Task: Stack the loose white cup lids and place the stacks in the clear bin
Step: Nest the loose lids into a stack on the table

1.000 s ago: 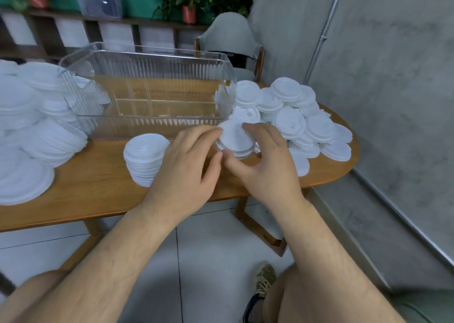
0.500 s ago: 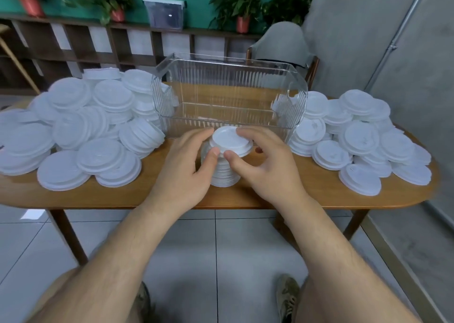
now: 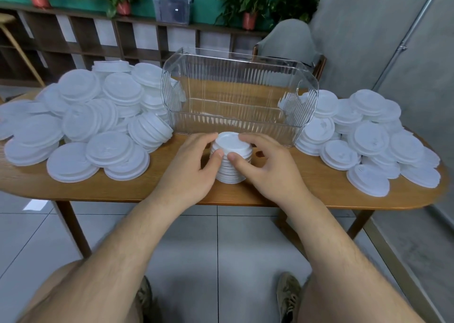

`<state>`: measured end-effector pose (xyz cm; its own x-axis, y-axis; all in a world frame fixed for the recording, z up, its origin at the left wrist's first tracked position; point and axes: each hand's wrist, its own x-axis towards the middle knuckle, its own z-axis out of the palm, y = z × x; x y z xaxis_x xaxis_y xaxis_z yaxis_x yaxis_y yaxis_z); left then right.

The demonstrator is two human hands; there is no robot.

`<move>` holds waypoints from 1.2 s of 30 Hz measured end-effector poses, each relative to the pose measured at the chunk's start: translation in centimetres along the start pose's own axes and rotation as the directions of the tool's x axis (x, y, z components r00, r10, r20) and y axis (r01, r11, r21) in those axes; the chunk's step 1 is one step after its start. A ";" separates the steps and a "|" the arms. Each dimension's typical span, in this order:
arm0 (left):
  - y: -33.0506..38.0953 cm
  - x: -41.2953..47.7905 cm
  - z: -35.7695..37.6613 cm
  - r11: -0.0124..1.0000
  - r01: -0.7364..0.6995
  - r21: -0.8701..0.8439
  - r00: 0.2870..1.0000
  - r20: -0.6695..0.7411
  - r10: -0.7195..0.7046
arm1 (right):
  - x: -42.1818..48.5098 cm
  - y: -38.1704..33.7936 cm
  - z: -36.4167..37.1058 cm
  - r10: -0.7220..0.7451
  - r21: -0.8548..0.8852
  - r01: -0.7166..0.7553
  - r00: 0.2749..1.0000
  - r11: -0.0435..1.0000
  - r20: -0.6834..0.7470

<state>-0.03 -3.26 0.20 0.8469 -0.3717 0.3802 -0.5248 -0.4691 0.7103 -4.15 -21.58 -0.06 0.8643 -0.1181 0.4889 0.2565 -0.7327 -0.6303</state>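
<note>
Grip: left grip [image 3: 189,168] and right grip [image 3: 267,168] curl round lid stack [image 3: 229,141], thumbs at front.
Stack: middle of tabletop [image 3: 147,190] front edge, just before clear bin [image 3: 235,89].
Risk: uneven squeeze on lifting could splay the lids; bin's near wall may clip them.

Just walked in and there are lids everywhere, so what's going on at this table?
A person grips a short stack of white plastic cup lids between the left hand and right hand, fingers curled round its sides. It stands on the oval wooden table just in front of the clear ribbed plastic bin, which seems to hold no lids yet. Heaps of loose white lids lie on both sides of the bin.
</note>
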 end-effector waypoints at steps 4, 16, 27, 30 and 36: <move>-0.2 0.0 0.2 0.999 0.013 -0.029 1.000 0.002 -0.013 | -0.2 0.1 0.0 -0.010 0.003 0.010 1.000 1.000 0.001; 2.6 -0.5 1.7 0.944 -0.297 0.148 0.926 -0.198 0.322 | -1.4 -0.1 -1.6 -0.131 -0.143 0.123 0.990 0.982 -0.053; 7.1 0.8 9.4 0.836 -0.485 0.256 0.866 0.013 0.499 | -6.1 3.9 -8.7 -0.009 -0.449 -0.120 0.962 0.886 -0.275; 8.3 0.9 12.4 0.817 -0.520 0.249 0.852 0.080 0.518 | -7.6 5.8 -10.7 0.101 -0.483 -0.334 0.889 0.810 -0.447; 9.5 0.8 16.3 0.818 -0.543 0.190 0.834 0.240 0.498 | -8.7 8.9 -13.4 0.405 -0.495 -0.620 0.780 0.609 -0.478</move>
<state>-5.76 -21.09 -2.41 0.4244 -0.7354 0.5283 -0.9053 -0.3339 0.2624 -15.19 -36.02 -1.85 0.5710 -0.7090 0.4139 -0.5934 -0.7048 -0.3887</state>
